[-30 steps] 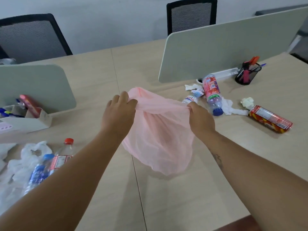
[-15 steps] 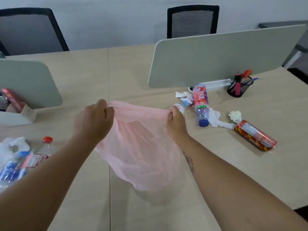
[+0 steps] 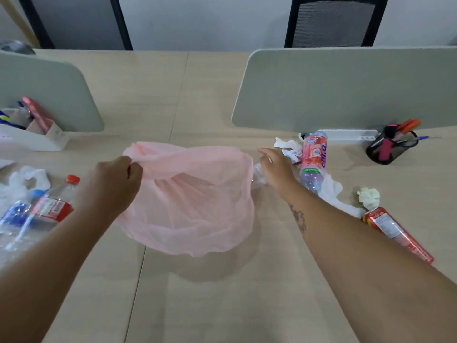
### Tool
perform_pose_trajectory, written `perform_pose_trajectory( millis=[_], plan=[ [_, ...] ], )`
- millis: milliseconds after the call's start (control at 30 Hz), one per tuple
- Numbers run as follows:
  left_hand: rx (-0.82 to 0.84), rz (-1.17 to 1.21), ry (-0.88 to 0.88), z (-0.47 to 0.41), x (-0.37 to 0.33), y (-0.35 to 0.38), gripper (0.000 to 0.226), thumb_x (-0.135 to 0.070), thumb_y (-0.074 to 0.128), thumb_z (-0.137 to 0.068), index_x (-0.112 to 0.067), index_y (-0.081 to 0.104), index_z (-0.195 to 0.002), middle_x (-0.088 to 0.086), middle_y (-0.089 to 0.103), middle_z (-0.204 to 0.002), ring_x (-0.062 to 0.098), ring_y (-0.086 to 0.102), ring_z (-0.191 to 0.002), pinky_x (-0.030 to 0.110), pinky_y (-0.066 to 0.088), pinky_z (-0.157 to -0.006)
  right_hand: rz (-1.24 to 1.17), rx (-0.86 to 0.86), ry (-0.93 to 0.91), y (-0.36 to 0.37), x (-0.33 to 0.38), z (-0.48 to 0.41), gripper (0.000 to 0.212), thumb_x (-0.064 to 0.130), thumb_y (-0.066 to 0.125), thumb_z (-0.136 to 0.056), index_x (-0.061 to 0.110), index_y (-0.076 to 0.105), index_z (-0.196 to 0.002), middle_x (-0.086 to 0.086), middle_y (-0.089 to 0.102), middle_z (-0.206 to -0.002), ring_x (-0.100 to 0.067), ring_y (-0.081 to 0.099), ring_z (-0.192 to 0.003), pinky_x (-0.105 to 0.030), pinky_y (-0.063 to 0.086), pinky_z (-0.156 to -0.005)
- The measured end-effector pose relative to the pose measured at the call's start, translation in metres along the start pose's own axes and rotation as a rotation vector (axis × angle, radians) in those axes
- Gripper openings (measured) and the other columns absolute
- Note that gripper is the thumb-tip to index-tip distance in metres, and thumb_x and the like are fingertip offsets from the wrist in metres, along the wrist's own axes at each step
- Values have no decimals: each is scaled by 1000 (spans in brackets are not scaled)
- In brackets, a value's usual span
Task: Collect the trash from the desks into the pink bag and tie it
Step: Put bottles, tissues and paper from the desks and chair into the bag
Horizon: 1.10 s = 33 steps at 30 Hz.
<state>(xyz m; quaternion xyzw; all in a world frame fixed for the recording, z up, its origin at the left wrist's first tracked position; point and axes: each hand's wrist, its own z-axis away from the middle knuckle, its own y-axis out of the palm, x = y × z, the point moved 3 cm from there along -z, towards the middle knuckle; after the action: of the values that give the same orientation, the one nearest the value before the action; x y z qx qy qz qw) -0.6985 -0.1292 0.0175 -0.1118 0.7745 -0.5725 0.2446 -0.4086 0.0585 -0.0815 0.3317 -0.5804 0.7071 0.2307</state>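
Collection is at its very beginning, as I judge it. The pink bag looks empty and sits slumped on the tabletop between your two arms, with its mouth turned upward. Your left hand grips the left part of the rim, with the fingers curled tight around a bunch of the thin film, so that this side of the opening stands up. Your right hand is off the bag and lies over a small clear bottle just beside the bag's right edge. Its fingers bend down onto the bottle, but the hand hides them, so I cannot tell whether they close around it or only touch it.

More trash waits on the right: a pink-label bottle, white tissues beside it, a crumpled paper ball and a red packet. Near your left arm lie a red-cap bottle and a blue-cap bottle.

The next move, I think, asks for a firm hold on the clear bottle, a lift over the rim and a drop inside. The film is limp, so the mouth may collapse if your left grip loosens. The round bottles may also roll when you touch them.
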Motion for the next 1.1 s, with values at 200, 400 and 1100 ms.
perform_pose_trajectory(
  millis=[200, 400, 1100],
  plan=[
    [37, -2, -14, -3, -14, 14, 29, -23, 46, -91, -6, 48, -67, 13, 48, -58, 30, 44, -50, 31, 34, -52, 773, 327, -161, -2, -36, -13, 80, 25, 62, -85, 43, 19, -149, 0, 11, -159, -33, 8, -145, -47, 16, -115],
    [105, 63, 11, 3, -31, 34, 32, -21, 49, -87, -13, 34, -60, 8, 40, -53, 32, 41, -50, 31, 26, -51, 773, 72, -217, -14, -32, -2, 69, 41, 69, -75, 28, 43, -136, -12, 41, -125, -35, 41, -117, -43, 30, -103],
    [198, 450, 18, 11, -69, 30, 31, -20, 38, -94, -18, 26, -66, 3, 35, -56, 25, 31, -53, 33, 22, -48, 581, 160, -186, 98, 25, 92, 60, 56, 61, -82, 22, 40, -128, -5, 49, -117, -28, 53, -100, -35, 37, -71]
  ],
)
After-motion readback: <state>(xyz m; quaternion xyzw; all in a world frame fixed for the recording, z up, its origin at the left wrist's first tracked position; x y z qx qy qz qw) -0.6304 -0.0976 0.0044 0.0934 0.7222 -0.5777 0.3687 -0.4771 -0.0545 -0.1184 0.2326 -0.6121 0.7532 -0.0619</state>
